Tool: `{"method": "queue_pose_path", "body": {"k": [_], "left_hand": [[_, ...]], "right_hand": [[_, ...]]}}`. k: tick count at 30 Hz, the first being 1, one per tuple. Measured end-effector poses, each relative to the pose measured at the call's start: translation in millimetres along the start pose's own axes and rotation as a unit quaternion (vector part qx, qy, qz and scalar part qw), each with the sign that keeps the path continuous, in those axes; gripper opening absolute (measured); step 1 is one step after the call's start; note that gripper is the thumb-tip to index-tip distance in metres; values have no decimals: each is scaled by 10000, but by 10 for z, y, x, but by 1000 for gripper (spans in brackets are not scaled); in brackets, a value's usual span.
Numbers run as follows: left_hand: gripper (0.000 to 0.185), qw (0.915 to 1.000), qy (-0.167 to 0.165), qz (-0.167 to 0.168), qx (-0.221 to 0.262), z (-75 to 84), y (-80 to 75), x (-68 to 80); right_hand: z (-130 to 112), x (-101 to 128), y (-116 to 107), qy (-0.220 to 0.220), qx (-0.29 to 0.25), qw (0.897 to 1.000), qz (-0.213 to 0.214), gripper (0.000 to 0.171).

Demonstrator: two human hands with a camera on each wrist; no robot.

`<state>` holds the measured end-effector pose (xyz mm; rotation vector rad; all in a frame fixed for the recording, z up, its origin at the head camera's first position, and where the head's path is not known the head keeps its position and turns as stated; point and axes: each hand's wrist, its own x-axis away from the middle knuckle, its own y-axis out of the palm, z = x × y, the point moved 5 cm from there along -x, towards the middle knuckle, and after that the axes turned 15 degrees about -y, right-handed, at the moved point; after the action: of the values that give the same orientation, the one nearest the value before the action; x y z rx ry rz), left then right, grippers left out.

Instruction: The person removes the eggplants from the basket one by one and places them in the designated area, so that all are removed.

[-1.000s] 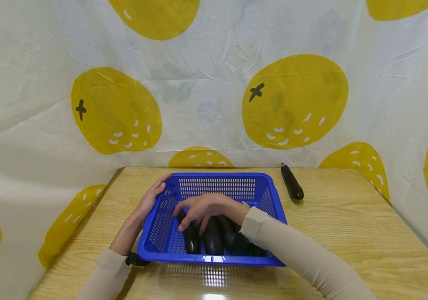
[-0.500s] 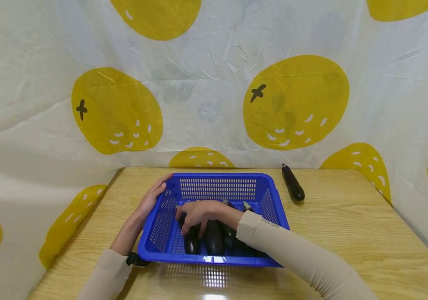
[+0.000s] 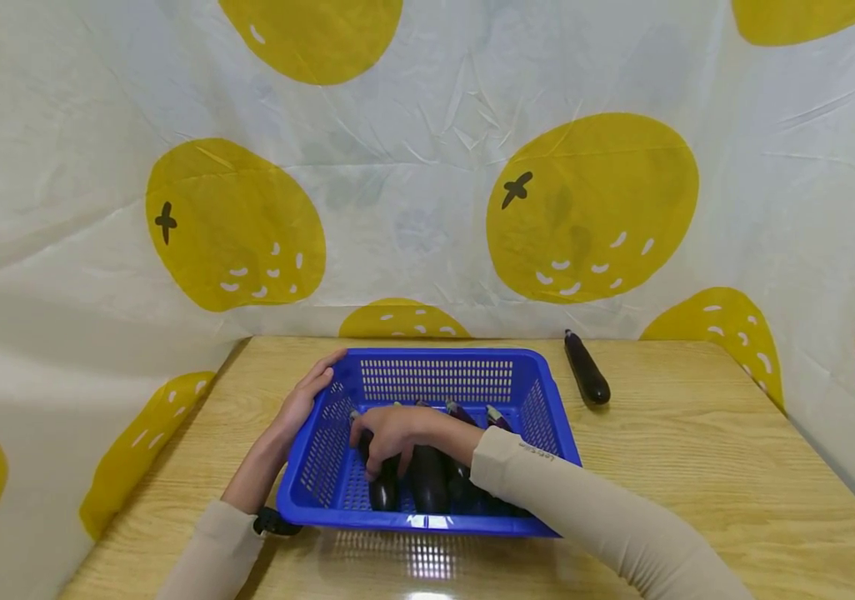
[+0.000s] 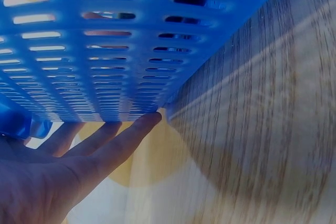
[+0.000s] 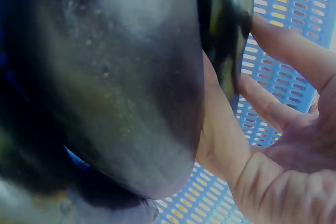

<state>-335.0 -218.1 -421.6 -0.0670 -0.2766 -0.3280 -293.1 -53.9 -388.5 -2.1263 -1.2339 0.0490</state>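
The right hand (image 3: 390, 435) had reached down into the basket (image 3: 427, 354) and held the leftmost eggplant (image 3: 383, 493), fingers bent along one side and a digit on the other, in the gap next to the neighbouring eggplant (image 3: 428, 487). That split grip probably suited a smooth, rounded skin, which a pinch on one face might have let slip. The left hand (image 3: 300, 408) lay with its fingers nearly straight along the outside of the basket's left wall, gripping nothing; pressed there, it presumably kept the basket from sliding while the other worked inside. More eggplants lay toward the right, partly under the sleeve (image 3: 517, 467), so their number could not be told. Those in view ran roughly front to back, side by side, perhaps so that each left room for fingers. The lone eggplant (image 3: 587, 371) rested on the bench (image 3: 697, 433), beyond the basket's right wall and apart from it.
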Motion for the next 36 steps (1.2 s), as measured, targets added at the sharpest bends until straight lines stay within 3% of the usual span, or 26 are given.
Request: {"method": "queue_pose_path", "body": {"k": [8,20,36], "left_hand": [[51,10000,78,-10,-4,4,0,3],[52,10000,45,-33,-50,-5,9,17],[51,10000,36,-39,48,12,-4,11]], "right_hand": [[-26,9,-33,-210,145,9994,229,45],[-41,-16,-45,-591,800,9939,483,43],[-93,171,-292,-976,192,9928,668,45]]}}
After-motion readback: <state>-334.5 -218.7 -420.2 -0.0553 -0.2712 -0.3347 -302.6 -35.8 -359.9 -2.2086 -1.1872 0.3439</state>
